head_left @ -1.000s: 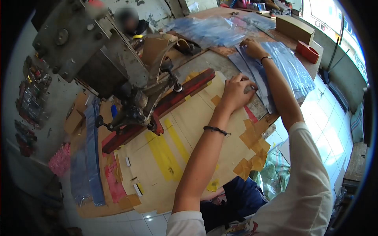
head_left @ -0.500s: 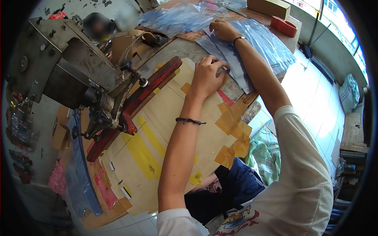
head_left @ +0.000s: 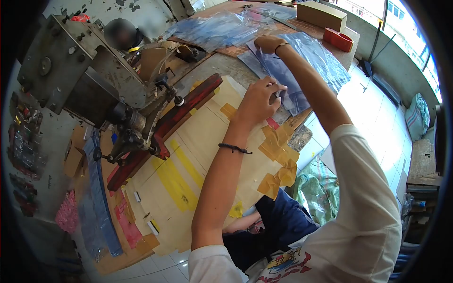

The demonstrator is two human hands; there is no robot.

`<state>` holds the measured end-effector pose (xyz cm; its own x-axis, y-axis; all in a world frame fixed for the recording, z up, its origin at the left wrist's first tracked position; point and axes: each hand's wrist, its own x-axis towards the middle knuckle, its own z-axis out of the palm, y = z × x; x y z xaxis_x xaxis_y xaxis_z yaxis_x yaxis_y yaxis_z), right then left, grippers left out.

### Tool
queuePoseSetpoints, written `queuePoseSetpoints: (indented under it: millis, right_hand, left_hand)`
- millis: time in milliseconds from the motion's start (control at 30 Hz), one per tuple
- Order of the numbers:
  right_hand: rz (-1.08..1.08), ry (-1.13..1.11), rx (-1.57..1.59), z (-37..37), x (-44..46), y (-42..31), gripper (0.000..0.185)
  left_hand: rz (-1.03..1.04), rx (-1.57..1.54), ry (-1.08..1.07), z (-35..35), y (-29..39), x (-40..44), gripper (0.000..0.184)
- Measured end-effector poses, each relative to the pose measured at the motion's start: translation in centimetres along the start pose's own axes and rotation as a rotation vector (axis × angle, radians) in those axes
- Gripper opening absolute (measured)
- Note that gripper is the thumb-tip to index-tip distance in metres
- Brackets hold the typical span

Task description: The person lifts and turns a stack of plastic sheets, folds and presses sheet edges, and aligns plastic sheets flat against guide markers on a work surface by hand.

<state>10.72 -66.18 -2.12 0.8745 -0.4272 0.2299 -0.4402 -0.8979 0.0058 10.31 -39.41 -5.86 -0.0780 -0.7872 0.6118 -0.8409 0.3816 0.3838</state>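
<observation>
My right hand (head_left: 271, 45) is closed, fingers pinched at the far left corner of a clear bluish plastic sheet (head_left: 282, 74). This sheet lies at the left of a larger pile of similar plastic sheets (head_left: 318, 56). My left hand (head_left: 258, 101) hovers by the sheet's near left side, over the right end of a tan board (head_left: 188, 137). Its fingers are curled, with thumb and forefinger close together; a small dark patch shows between them, too unclear to name. Whether the left fingertips touch the sheet cannot be told.
A grey machine (head_left: 71, 70) with a long red bar (head_left: 188, 106) stands over the board at left. Brown tape (head_left: 278, 146) edges the board. More plastic sheets (head_left: 212, 30), a cardboard box (head_left: 322, 17) and a red tape dispenser (head_left: 338, 39) lie behind. A person (head_left: 123, 35) is beyond the machine.
The whole view has shifted slightly. My left hand has moved a little right, toward the near end of the sheet. My right hand stays at the sheet's far corner, its wrist more bent.
</observation>
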Motion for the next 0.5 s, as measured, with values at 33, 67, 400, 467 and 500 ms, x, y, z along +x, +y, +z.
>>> queuePoseSetpoints:
  millis: [33,67,400,467,500]
  right_hand:
    - [0.000,-0.019,-0.053,-0.8,-0.4,-0.5,0.027]
    - [-0.129,0.157,-0.028,0.3,-0.6,0.2,0.027]
    - [-0.243,0.022,0.382,-6.9,-25.2,-6.1,0.026]
    - [-0.266,0.062,0.353,-6.2,-25.8,-5.9,0.028]
    - [-0.240,0.047,0.330,-6.1,-25.8,-6.1,0.029]
  left_hand:
    - [-0.025,-0.021,0.001,0.1,-0.3,-0.2,0.032]
    - [-0.030,-0.034,0.001,0.2,-0.6,-0.4,0.032]
    - [-0.185,-0.188,0.010,0.1,-2.4,-0.5,0.032]
    - [-0.185,-0.180,0.000,0.5,-2.3,-0.8,0.033]
    - [-0.172,-0.150,0.001,0.3,-2.3,-0.9,0.033]
